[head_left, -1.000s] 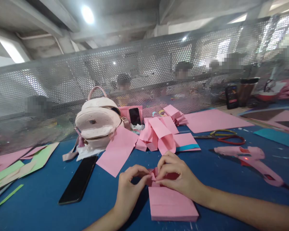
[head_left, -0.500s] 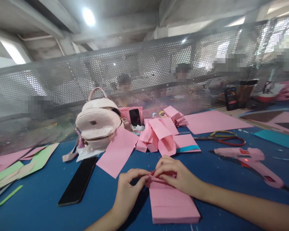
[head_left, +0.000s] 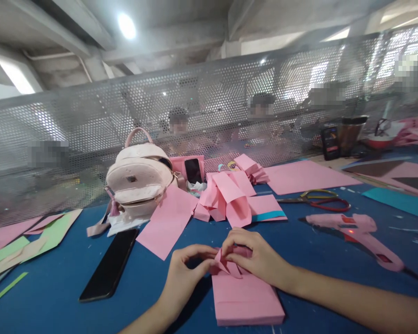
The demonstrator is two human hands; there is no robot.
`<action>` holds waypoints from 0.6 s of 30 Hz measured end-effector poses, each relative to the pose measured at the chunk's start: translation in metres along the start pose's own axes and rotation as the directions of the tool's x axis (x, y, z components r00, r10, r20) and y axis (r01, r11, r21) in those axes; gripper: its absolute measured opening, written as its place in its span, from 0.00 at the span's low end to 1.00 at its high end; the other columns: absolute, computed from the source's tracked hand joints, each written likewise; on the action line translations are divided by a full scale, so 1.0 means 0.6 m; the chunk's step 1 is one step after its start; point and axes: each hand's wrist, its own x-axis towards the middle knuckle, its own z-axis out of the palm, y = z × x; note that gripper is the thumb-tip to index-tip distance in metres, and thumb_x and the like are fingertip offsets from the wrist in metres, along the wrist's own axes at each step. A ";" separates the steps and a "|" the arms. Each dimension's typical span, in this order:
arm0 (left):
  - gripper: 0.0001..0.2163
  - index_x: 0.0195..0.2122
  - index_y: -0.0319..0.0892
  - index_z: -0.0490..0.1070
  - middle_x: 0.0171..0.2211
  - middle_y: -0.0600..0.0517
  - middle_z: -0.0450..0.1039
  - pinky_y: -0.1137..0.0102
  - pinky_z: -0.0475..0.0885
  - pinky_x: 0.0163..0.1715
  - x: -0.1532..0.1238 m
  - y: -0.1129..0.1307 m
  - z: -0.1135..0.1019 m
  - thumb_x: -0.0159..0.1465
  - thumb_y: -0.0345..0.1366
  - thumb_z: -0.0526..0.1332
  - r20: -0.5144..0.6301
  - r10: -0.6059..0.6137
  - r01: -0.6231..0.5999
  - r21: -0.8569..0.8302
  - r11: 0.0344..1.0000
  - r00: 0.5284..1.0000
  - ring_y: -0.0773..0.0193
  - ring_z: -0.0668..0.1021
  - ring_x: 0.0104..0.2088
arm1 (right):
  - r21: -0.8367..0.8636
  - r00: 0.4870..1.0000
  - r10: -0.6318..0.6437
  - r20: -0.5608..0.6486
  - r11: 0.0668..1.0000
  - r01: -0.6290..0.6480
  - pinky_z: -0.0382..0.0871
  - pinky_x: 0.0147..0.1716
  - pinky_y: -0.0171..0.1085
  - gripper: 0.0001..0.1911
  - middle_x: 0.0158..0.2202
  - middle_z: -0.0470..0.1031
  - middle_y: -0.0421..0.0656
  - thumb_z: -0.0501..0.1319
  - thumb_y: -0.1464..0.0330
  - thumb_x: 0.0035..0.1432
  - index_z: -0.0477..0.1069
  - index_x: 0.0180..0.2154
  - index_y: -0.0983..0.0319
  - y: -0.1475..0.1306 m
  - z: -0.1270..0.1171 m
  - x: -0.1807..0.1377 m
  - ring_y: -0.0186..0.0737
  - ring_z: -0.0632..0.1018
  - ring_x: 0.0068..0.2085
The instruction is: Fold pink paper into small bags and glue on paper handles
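Note:
A flat pink paper bag (head_left: pixel 248 299) with a folded bottom edge lies on the blue table in front of me. At its far end, my left hand (head_left: pixel 190 269) pinches the left side of the paper between thumb and fingers. Close beside it, my right hand (head_left: pixel 252 253) pinches a folded flap at the same end, its fingertips bent over the paper. Between the two hands the flap stands up in a pointed fold. Part of the far end is hidden under my right hand.
Right of my hands lie a pink hot glue gun (head_left: pixel 355 229) with a red light and scissors (head_left: pixel 329 202). Pink paper pieces (head_left: pixel 230 192) are heaped ahead. On the left are a black phone (head_left: pixel 109 264), a pale backpack (head_left: pixel 139 178) and green paper (head_left: pixel 57 229). A perforated metal screen (head_left: pixel 209 106) stands behind.
The flap at the bag's far end has been lifted into a standing pointed fold between my fingers. Both hands stay at nearly the same place. The view has shifted slightly.

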 end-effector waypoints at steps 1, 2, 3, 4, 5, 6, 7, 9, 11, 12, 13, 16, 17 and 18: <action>0.08 0.33 0.47 0.83 0.33 0.53 0.83 0.75 0.77 0.38 0.000 -0.001 0.001 0.55 0.28 0.68 0.001 -0.004 0.004 -0.008 1.000 1.000 0.63 0.83 0.34 | 0.003 1.000 -0.002 0.000 1.000 0.002 0.68 0.39 0.33 0.11 0.33 0.77 0.38 0.65 0.81 0.53 0.76 0.32 0.60 0.001 0.001 -0.001 0.34 0.77 0.37; 0.08 0.33 0.47 0.83 0.32 0.53 0.83 0.75 0.77 0.38 0.001 -0.002 0.001 0.55 0.28 0.68 0.004 -0.008 0.008 -0.011 1.000 1.000 0.63 0.83 0.34 | 0.006 1.000 -0.003 -0.001 1.000 0.003 0.68 0.39 0.33 0.10 0.33 0.77 0.38 0.65 0.80 0.54 0.76 0.33 0.59 0.001 0.001 -0.001 0.34 0.77 0.37; 0.08 0.33 0.47 0.83 0.32 0.53 0.83 0.75 0.76 0.38 0.001 -0.003 0.002 0.55 0.28 0.68 0.006 -0.011 0.011 -0.010 1.000 1.000 0.63 0.83 0.34 | 0.010 1.000 -0.004 -0.004 1.000 0.004 0.68 0.39 0.33 0.10 0.33 0.77 0.38 0.65 0.80 0.54 0.76 0.33 0.60 0.001 0.002 -0.002 0.34 0.77 0.37; 0.07 0.33 0.46 0.83 0.32 0.53 0.83 0.75 0.76 0.38 0.002 -0.005 0.002 0.55 0.28 0.68 0.007 -0.014 0.014 -0.004 1.000 1.000 0.63 0.83 0.34 | 0.013 1.000 -0.004 -0.006 1.000 0.004 0.68 0.39 0.33 0.10 0.33 0.77 0.38 0.64 0.80 0.54 0.76 0.32 0.60 0.002 0.002 -0.002 0.34 0.77 0.37; 0.07 0.33 0.46 0.82 0.32 0.52 0.83 0.74 0.76 0.37 0.003 -0.006 0.002 0.55 0.29 0.67 0.011 -0.017 0.017 0.004 1.000 1.000 0.63 0.82 0.34 | 0.016 1.000 -0.003 -0.009 1.000 0.003 0.68 0.39 0.33 0.10 0.33 0.77 0.38 0.64 0.80 0.55 0.76 0.32 0.60 0.001 0.003 -0.002 0.34 0.77 0.36; 0.06 0.33 0.45 0.82 0.32 0.52 0.83 0.74 0.76 0.37 0.003 -0.007 0.002 0.55 0.29 0.67 0.014 -0.020 0.020 0.012 1.000 1.000 0.63 0.82 0.34 | 0.017 1.000 0.001 -0.011 1.000 -0.001 0.68 0.38 0.33 0.09 0.32 0.77 0.38 0.64 0.80 0.55 0.76 0.32 0.60 0.001 0.003 -0.002 0.34 0.77 0.36; 0.06 0.33 0.44 0.82 0.32 0.52 0.83 0.74 0.75 0.37 0.004 -0.008 0.002 0.56 0.30 0.67 0.016 -0.024 0.023 0.021 0.999 1.000 0.62 0.82 0.34 | 0.018 1.000 0.004 -0.011 1.000 -0.004 0.68 0.38 0.33 0.09 0.32 0.77 0.38 0.64 0.80 0.55 0.76 0.32 0.60 0.001 0.004 -0.002 0.34 0.77 0.36; 0.05 0.33 0.43 0.82 0.31 0.51 0.83 0.73 0.74 0.37 0.006 -0.009 0.002 0.57 0.31 0.66 0.032 -0.029 0.027 0.040 0.999 0.999 0.62 0.81 0.33 | 0.018 1.000 0.009 -0.011 1.000 -0.009 0.68 0.38 0.33 0.08 0.32 0.77 0.38 0.64 0.79 0.56 0.76 0.32 0.60 0.000 0.004 -0.002 0.34 0.77 0.36; 0.04 0.31 0.42 0.82 0.30 0.51 0.82 0.73 0.73 0.36 0.008 -0.010 0.002 0.57 0.32 0.67 0.057 -0.030 0.027 0.057 0.998 0.998 0.62 0.80 0.32 | 0.018 1.000 0.013 -0.007 1.000 -0.012 0.68 0.39 0.33 0.09 0.32 0.77 0.38 0.63 0.80 0.56 0.76 0.32 0.60 0.000 0.004 -0.002 0.34 0.77 0.36; 0.03 0.31 0.42 0.82 0.30 0.51 0.82 0.72 0.73 0.36 0.009 -0.010 0.002 0.57 0.32 0.67 0.070 -0.032 0.028 0.061 0.998 0.997 0.63 0.79 0.31 | 0.018 1.000 0.012 -0.006 1.000 -0.012 0.68 0.39 0.33 0.09 0.32 0.77 0.38 0.63 0.80 0.56 0.76 0.32 0.60 0.000 0.004 -0.002 0.34 0.77 0.36; 0.03 0.30 0.42 0.82 0.29 0.50 0.82 0.72 0.72 0.35 0.010 -0.010 0.001 0.57 0.32 0.67 0.085 -0.036 0.031 0.059 0.998 0.996 0.63 0.79 0.31 | 0.021 1.000 0.013 -0.005 1.000 -0.013 0.68 0.39 0.33 0.09 0.32 0.77 0.38 0.63 0.80 0.55 0.76 0.32 0.60 0.001 0.004 -0.002 0.34 0.77 0.36; 0.05 0.33 0.42 0.81 0.30 0.51 0.81 0.72 0.72 0.36 0.011 -0.012 0.001 0.56 0.30 0.67 0.072 -0.036 0.034 0.030 0.999 0.997 0.64 0.78 0.31 | 0.030 1.000 0.024 -0.006 0.999 -0.024 0.69 0.39 0.33 0.10 0.33 0.77 0.38 0.63 0.80 0.55 0.76 0.33 0.60 0.002 0.003 -0.003 0.34 0.77 0.37; 0.07 0.36 0.43 0.80 0.31 0.52 0.81 0.72 0.72 0.35 0.010 -0.012 0.000 0.56 0.30 0.68 0.051 -0.025 0.025 0.015 1.000 0.998 0.64 0.77 0.31 | 0.036 0.999 0.034 -0.007 0.999 -0.034 0.69 0.39 0.33 0.10 0.34 0.78 0.38 0.63 0.80 0.54 0.77 0.33 0.59 0.002 0.003 -0.003 0.34 0.78 0.37; 0.09 0.38 0.43 0.79 0.31 0.54 0.80 0.72 0.72 0.35 0.009 -0.012 0.000 0.55 0.29 0.68 0.023 -0.008 0.007 0.008 1.000 1.000 0.65 0.77 0.31 | 0.045 0.999 0.047 -0.008 0.998 -0.047 0.69 0.39 0.33 0.11 0.34 0.78 0.38 0.63 0.80 0.54 0.77 0.34 0.59 0.002 0.002 -0.002 0.34 0.78 0.37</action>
